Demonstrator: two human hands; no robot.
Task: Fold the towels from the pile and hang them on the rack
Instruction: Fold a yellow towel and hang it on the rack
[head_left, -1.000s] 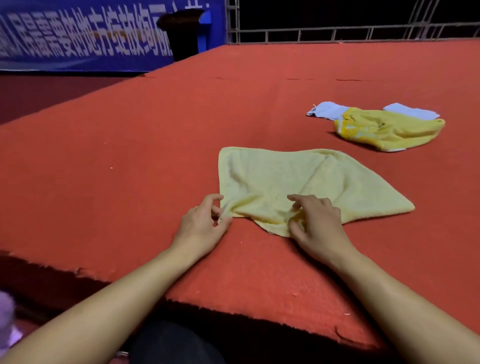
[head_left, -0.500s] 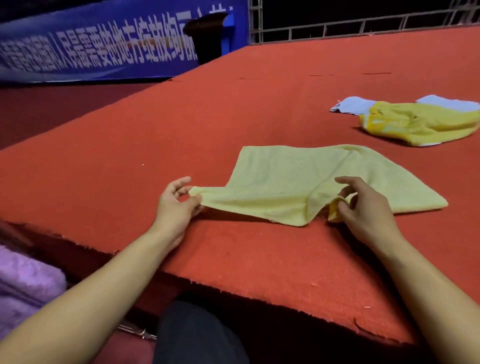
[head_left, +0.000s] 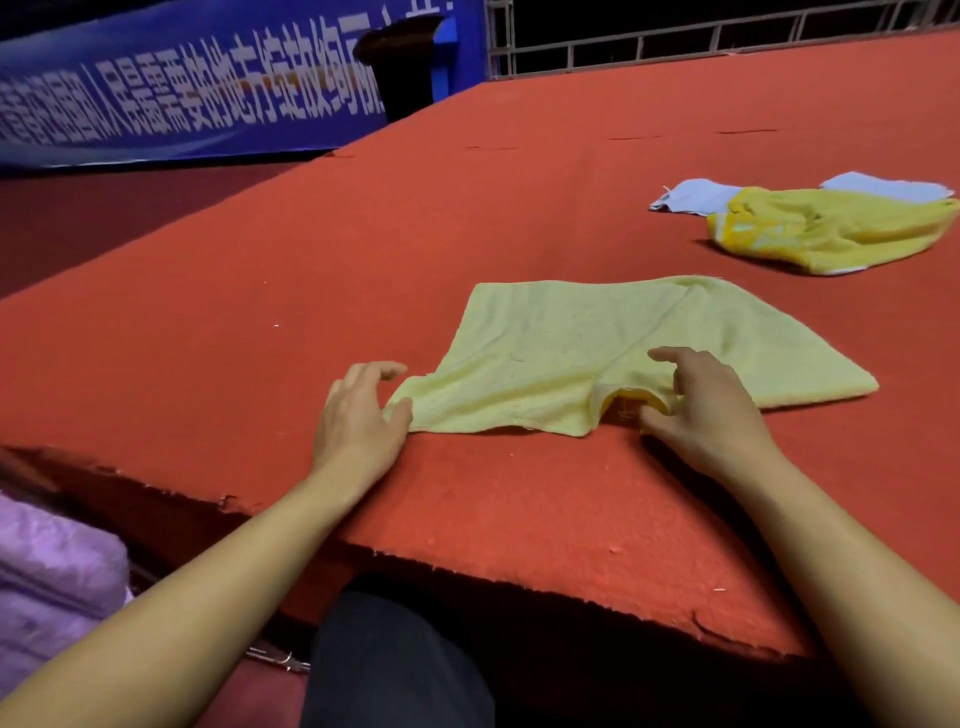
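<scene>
1. The pale towel (head_left: 613, 358) lies on the red table (head_left: 260, 312), near its front edge, partly folded with a crease running up its middle.
2. The left hand (head_left: 358, 415) pinches the towel's near left corner between thumb and forefinger; the other fingers are spread and loosely straight. Half a second ago this corner was lifted off the table and stretched taut; now it lies down on the surface and the cloth has slackened.
3. The right hand (head_left: 706, 405) curls its thumb and fingers round the bunched near edge, where a brighter yellow underside shows. It grips much the same spot as before, but lower, against the table.
4. A second earlier both hands were close together at the near edge; now they are apart, and the front edge is drawn out wider between them.
5. The pile (head_left: 826, 228), a bright yellow towel atop pale blue ones, sits well apart at the far right, unchanged.
6. A blue banner (head_left: 182, 88) hangs beyond the table; a purple cloth (head_left: 47, 587) shows at lower left.
</scene>
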